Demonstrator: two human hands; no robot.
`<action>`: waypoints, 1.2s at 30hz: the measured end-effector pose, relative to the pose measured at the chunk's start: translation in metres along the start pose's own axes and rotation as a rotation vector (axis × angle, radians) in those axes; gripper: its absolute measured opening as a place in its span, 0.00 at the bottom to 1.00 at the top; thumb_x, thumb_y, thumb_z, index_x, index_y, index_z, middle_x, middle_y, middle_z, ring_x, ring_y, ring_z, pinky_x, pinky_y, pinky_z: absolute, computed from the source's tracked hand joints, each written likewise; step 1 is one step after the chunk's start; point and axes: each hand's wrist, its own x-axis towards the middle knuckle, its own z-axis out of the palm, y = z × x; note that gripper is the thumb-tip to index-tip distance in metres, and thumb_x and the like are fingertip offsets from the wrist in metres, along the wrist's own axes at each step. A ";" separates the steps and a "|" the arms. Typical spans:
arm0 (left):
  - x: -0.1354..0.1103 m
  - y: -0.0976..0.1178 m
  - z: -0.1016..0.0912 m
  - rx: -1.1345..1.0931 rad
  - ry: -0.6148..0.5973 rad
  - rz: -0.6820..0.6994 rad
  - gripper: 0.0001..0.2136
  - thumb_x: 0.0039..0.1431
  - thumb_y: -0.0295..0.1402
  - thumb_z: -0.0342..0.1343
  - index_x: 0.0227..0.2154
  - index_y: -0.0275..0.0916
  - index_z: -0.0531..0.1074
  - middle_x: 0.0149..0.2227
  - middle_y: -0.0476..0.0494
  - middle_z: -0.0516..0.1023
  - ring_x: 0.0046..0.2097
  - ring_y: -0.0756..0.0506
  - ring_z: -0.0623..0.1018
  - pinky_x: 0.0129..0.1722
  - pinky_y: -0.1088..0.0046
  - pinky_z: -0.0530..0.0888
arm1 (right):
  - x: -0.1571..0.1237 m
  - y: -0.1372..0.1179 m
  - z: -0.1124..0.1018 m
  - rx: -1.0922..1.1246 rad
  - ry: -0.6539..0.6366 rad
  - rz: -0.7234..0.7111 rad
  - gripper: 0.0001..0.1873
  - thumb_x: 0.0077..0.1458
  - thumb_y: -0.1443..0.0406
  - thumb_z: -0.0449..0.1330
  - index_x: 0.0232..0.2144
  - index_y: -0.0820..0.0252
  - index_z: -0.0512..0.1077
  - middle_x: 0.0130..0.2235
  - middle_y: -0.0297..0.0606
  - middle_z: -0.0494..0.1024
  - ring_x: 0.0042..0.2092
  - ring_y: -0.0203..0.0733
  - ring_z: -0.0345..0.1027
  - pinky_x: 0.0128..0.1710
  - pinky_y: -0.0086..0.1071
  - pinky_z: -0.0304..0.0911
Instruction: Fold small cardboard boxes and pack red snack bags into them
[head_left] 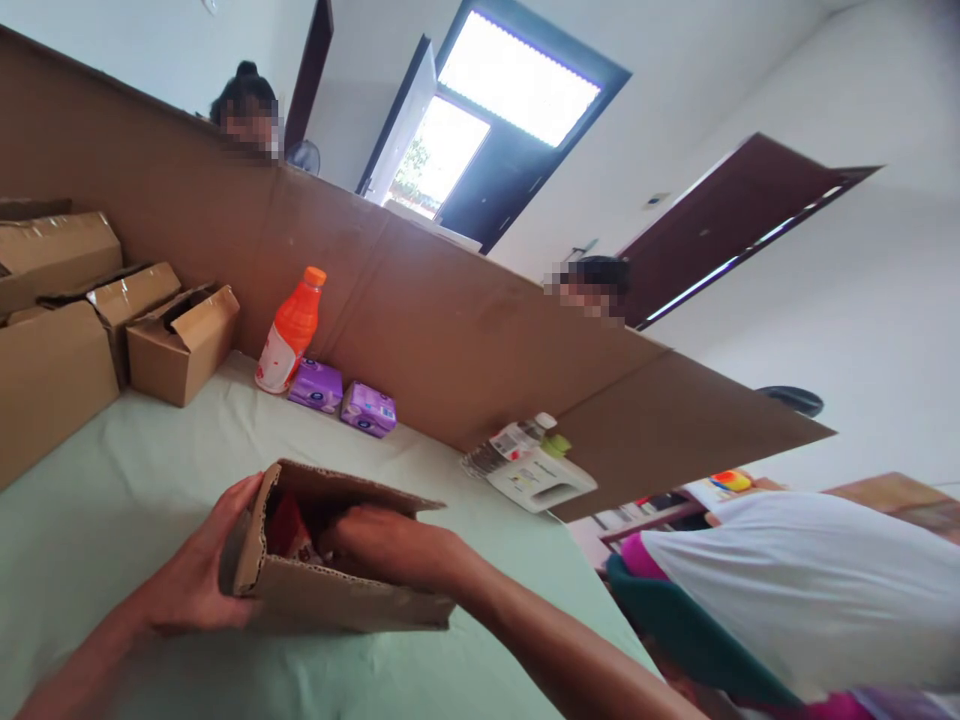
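Observation:
An open cardboard box (pixel 345 592) lies on the green-covered table in front of me. My left hand (pixel 202 575) grips its left end, with the thumb along the near side and the fingers up by the top edge. Through the open top, my right hand (pixel 390 540) reaches down inside; its fingertips are hidden there. Just left of those fingers, a red and white packet (pixel 285 528) shows in the box. I cannot make out whether the right hand holds it.
An orange bottle (pixel 292 330) and two purple packs (pixel 316 387) stand along a cardboard partition (pixel 450 350). A clear bottle (pixel 510 445) and a white jug (pixel 540 480) are farther right. Several cardboard boxes (pixel 184 345) fill the left. Two people (pixel 247 105) are beyond the partition.

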 end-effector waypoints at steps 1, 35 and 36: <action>0.001 0.001 0.000 -0.005 -0.001 0.004 0.48 0.51 0.36 0.66 0.71 0.54 0.44 0.72 0.39 0.53 0.69 0.30 0.63 0.65 0.45 0.67 | -0.005 0.002 -0.003 -0.005 0.003 0.005 0.12 0.60 0.72 0.58 0.38 0.58 0.81 0.40 0.39 0.84 0.39 0.42 0.77 0.36 0.30 0.64; -0.002 0.033 0.024 0.350 0.302 -0.053 0.26 0.69 0.40 0.50 0.67 0.51 0.55 0.66 0.42 0.66 0.66 0.36 0.66 0.66 0.49 0.65 | -0.094 0.025 0.051 -0.127 0.894 0.183 0.32 0.60 0.66 0.60 0.66 0.55 0.61 0.70 0.53 0.59 0.66 0.59 0.59 0.59 0.58 0.61; -0.002 0.032 0.026 0.317 0.336 -0.079 0.28 0.68 0.40 0.51 0.69 0.50 0.52 0.66 0.40 0.65 0.65 0.35 0.68 0.65 0.49 0.67 | -0.091 0.032 0.054 -0.118 0.911 0.213 0.36 0.60 0.66 0.60 0.68 0.55 0.57 0.70 0.54 0.58 0.67 0.59 0.58 0.60 0.59 0.60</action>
